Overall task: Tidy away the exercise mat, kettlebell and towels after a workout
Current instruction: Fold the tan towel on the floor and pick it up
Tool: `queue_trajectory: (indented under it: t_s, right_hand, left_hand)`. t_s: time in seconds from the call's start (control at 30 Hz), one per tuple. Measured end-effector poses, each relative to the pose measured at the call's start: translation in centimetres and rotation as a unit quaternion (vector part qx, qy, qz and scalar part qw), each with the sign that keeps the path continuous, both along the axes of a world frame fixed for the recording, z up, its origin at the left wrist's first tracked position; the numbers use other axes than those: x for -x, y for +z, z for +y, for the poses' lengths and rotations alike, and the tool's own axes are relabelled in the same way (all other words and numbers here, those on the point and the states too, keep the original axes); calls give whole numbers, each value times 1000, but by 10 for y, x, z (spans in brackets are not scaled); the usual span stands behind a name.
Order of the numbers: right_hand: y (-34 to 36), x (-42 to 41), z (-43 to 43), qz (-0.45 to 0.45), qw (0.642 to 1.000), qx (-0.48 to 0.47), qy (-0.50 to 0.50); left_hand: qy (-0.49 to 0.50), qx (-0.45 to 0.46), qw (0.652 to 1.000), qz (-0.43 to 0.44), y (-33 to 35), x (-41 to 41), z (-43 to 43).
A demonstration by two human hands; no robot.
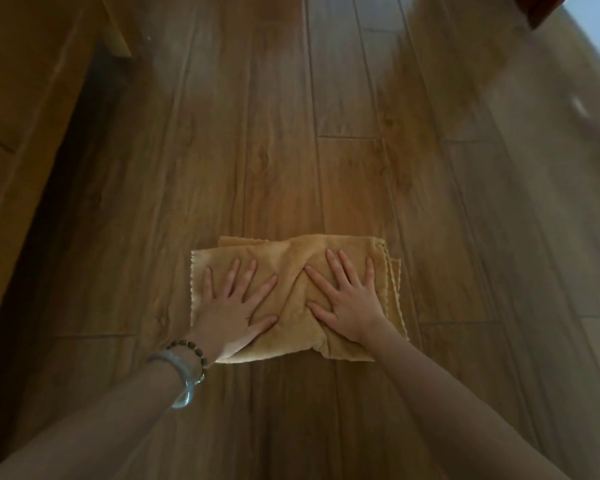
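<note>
A folded yellow towel (293,254) lies flat on the wooden floor, in the lower middle of the head view. My left hand (234,306) presses its left half with fingers spread and straight; two bracelets circle that wrist. My right hand (349,303) presses the right half, also flat with fingers spread. A crease runs between the two hands. No exercise mat or kettlebell is in view.
Wooden floor planks (326,98) stretch away ahead. A wooden piece of furniture (32,98) stands along the left, with a dark gap beneath it. A dark red object (534,8) sits at the top right corner beside a pale wall.
</note>
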State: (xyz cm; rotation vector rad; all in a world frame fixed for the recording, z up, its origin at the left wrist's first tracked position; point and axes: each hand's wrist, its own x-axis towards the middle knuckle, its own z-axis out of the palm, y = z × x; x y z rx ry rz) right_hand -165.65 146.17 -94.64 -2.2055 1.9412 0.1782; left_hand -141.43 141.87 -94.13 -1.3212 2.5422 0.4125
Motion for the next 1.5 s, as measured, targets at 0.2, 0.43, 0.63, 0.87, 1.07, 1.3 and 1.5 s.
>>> queue_trajectory:
  t_s: [0.2,0.43,0.63,0.87,1.07,1.3,1.5]
  right_hand:
    - [11,3,3,-2,999,-41,-31]
    - [2,73,8,-8,999,5,-35]
    - [-2,186,10,13,998,11,-62]
    - [0,314,-41,49,999,-6,-17]
    - [4,381,-108,57,997,-15,60]
    - [9,394,-150,52,991,-25,123]
    - [10,396,-177,50,984,-40,165]
  left_hand:
    - [-54,54,997,-5,-6,3,-13]
    - [-80,70,994,-5,-7,63,-25]
    - [-80,35,996,17,0,178,-27]
    - [-34,38,998,42,-1,292,-65]
    - [9,39,999,36,0,347,-104]
    - [64,12,998,25,5,357,-113]
    - [101,2,995,-11,9,356,-120]
